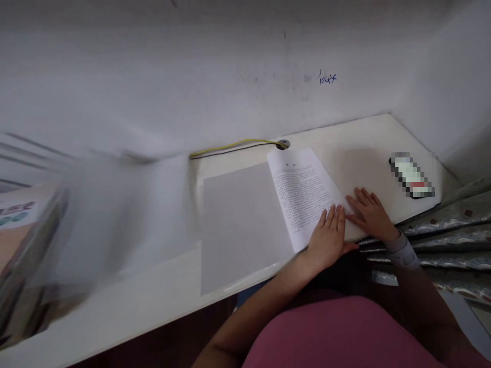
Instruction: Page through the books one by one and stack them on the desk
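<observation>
- White counter (161, 301) runs along a wall (153, 76); a blurred stack (23, 240) sits at far left.
- Grey sheet (238, 225) lies at centre, and the printed page (303, 189) touches its right edge.
- Risk, as I judge it: the page lies close to the front edge, so a sideways push could crease it or slide it off.
- Left hand (330, 235) lies flat on the page's lower corner, fingers together, gripping nothing.
- Right hand (370, 214) lies flat just beside it, fingers slightly spread, at the page's edge.
- Phone (411, 176) lies at right.

A study corner, by the look of it: a plain white desk (360, 138) runs along a scuffed white wall (192, 76), with a printed page (303, 189) and a blank sheet (241, 225) spread mid-frame. A yellow cable (230, 146) feeds into a desk hole (283, 144) behind them, and blue pen scribble (327, 78) marks the wall at upper right.
</observation>
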Action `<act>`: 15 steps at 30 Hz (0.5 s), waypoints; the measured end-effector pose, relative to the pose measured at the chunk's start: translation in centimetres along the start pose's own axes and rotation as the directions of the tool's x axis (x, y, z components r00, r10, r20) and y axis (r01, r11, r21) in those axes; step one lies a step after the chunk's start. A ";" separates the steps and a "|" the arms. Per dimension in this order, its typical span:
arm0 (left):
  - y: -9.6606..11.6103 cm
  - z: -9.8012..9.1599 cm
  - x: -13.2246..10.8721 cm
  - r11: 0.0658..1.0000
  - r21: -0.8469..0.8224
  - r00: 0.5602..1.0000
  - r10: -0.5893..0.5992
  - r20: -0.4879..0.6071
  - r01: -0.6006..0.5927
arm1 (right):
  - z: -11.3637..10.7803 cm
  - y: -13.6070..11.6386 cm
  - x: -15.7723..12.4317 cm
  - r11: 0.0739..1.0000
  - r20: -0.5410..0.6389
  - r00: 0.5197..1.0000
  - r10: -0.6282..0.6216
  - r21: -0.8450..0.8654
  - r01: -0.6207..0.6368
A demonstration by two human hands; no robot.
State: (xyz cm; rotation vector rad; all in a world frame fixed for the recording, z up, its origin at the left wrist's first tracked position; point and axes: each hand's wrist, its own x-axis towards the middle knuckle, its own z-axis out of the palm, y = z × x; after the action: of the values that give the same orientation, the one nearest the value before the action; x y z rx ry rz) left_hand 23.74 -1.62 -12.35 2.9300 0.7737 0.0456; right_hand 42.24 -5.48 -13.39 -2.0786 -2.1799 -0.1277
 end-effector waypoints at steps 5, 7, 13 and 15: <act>-0.2 0.0 0.4 0.999 -0.039 0.999 0.037 0.013 -0.037 | 0.1 0.1 -0.1 1.000 -0.001 1.000 -0.008 -0.001 0.008; -0.2 -0.2 0.7 0.996 -0.070 0.998 0.059 0.016 -0.058 | 0.3 0.3 -0.1 1.000 -0.003 1.000 -0.008 0.004 0.008; -2.0 -2.6 -1.4 0.985 -0.094 0.987 0.135 -0.086 -0.143 | 0.6 0.9 -0.3 0.999 -0.013 1.000 -0.003 0.036 0.003; -4.3 -3.3 -3.7 0.998 -0.055 0.986 -0.013 -0.168 0.004 | 0.8 1.0 -0.4 0.999 -0.039 0.999 0.005 0.052 -0.003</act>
State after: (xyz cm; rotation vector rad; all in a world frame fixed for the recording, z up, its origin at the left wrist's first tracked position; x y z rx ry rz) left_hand 18.23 0.61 -9.53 2.8989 0.7935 0.3125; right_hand 43.22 -5.71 -14.24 -2.0352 -2.1337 -0.1091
